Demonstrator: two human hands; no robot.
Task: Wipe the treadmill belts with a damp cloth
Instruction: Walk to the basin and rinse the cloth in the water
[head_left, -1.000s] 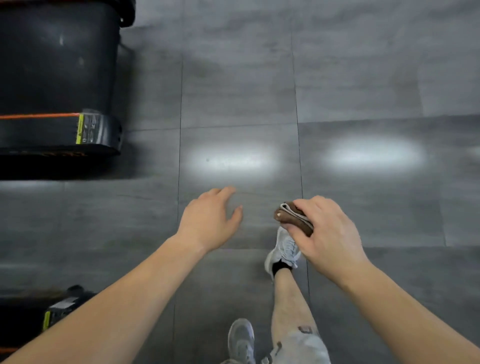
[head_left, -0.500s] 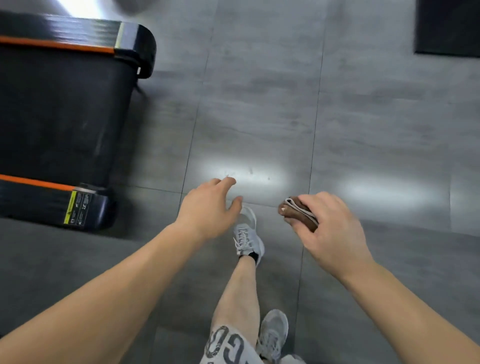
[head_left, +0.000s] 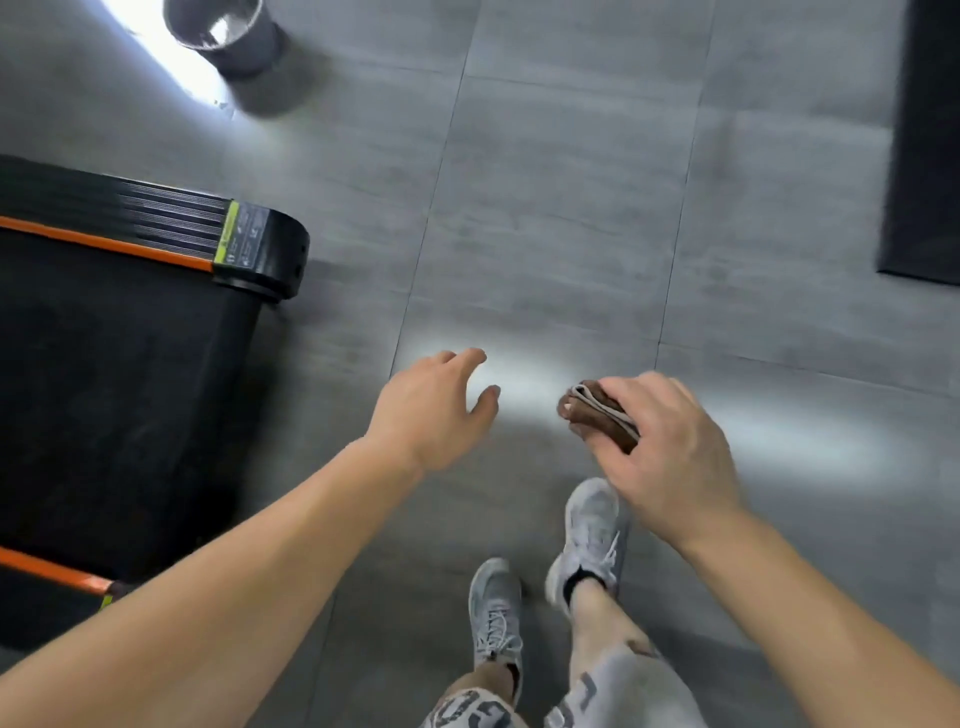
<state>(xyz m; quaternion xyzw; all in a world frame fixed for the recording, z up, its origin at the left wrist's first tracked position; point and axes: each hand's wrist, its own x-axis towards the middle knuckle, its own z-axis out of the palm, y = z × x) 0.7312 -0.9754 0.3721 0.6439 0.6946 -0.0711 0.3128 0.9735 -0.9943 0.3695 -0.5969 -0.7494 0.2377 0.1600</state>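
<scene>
My right hand (head_left: 670, 457) grips the cloth (head_left: 597, 415): brown, folded into a tight wad with a pale stripe along its edge, poking out past my fingers above the grey tiled floor (head_left: 545, 208). My left hand (head_left: 431, 410) is out front, fingers loose and spread, holding nothing. The treadmill belt (head_left: 114, 395), black between orange strips, sits at the floor's left edge, well apart from the cloth. There's a dark bucket (head_left: 223, 31) in the far left corner.

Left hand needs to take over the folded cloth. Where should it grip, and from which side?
Probably pinch the folded end of the cloth jutting past the right hand, the left hand coming in from the left: the rest lies under curled fingers.
</scene>
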